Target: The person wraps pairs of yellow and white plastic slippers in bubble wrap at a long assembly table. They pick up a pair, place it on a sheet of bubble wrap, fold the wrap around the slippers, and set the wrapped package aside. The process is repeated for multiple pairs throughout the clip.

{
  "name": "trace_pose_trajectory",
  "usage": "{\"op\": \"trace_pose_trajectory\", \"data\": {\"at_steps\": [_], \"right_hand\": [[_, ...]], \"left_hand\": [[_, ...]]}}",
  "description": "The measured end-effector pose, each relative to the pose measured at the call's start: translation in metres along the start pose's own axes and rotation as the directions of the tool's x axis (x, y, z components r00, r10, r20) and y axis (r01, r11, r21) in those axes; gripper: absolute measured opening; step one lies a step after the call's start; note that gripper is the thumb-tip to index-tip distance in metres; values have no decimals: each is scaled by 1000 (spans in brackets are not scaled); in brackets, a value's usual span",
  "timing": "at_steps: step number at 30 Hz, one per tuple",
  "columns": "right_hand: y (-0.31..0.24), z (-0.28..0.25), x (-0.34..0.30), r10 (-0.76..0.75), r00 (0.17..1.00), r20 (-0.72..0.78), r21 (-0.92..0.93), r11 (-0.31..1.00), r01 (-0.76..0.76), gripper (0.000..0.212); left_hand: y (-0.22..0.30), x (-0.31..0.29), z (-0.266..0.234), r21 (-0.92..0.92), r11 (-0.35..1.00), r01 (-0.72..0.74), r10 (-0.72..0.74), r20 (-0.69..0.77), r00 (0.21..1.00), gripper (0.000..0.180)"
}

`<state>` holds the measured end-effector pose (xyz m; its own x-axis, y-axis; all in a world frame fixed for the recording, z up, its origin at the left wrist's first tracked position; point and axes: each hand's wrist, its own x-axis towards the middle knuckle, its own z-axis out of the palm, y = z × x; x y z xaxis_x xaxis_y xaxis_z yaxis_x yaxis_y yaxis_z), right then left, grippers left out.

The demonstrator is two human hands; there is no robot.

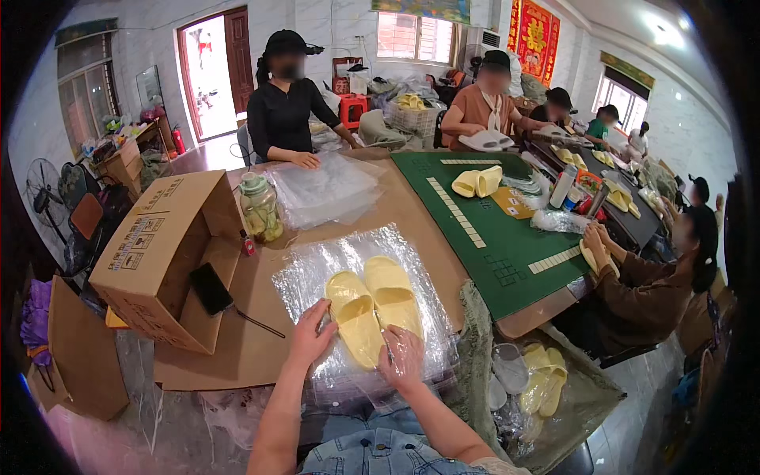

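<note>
A pair of pale yellow slippers lies side by side on a stack of clear plastic bags in front of me. Shiny clear film shows over them, so they appear to be at least partly inside a bag. My left hand is closed at the outer edge of the left slipper, fingers bent around its side and the film. My right hand lies at the heel of the right slipper with its fingers curled on the clear film. Parts of both hands' fingertips are hidden by the film and slippers.
Left of the bags stand an open cardboard box, a phone on a stand, and a glass jar. Across the table, a co-worker touches more bags. Others sit along the green mat. More yellow slippers lie in a sack at lower right.
</note>
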<state>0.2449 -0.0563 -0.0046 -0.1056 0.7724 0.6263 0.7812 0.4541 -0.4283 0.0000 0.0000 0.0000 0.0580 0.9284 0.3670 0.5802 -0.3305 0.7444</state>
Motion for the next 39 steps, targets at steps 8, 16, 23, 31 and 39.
{"op": "trace_pose_trajectory", "data": {"at_steps": [8, 16, 23, 31, 39], "right_hand": [[0, -13, 4, -50, 997, -64, -17, 999, 49, 40], [-7, -4, 6, -38, 997, -69, -22, 999, 36, 40], [-7, -5, 5, -41, 996, -83, -21, 999, 40, 39], [-6, -6, 5, -63, 994, -90, -21, 998, 61, 38], [-6, -6, 6, -58, 995, -83, -6, 998, 58, 37]], "left_hand": [[4, -2, 11, -11, 1000, -26, 26, -22, 999, 58], [-2, 1, 1, 20, 999, -28, 29, -19, 999, 58], [2, -1, 0, 24, 1000, -19, 20, -22, 1000, 59], [1, 1, 0, 1, 1000, -22, 22, -10, 1000, 59], [3, 0, 0, 11, 999, -36, 36, -22, 999, 58]]}}
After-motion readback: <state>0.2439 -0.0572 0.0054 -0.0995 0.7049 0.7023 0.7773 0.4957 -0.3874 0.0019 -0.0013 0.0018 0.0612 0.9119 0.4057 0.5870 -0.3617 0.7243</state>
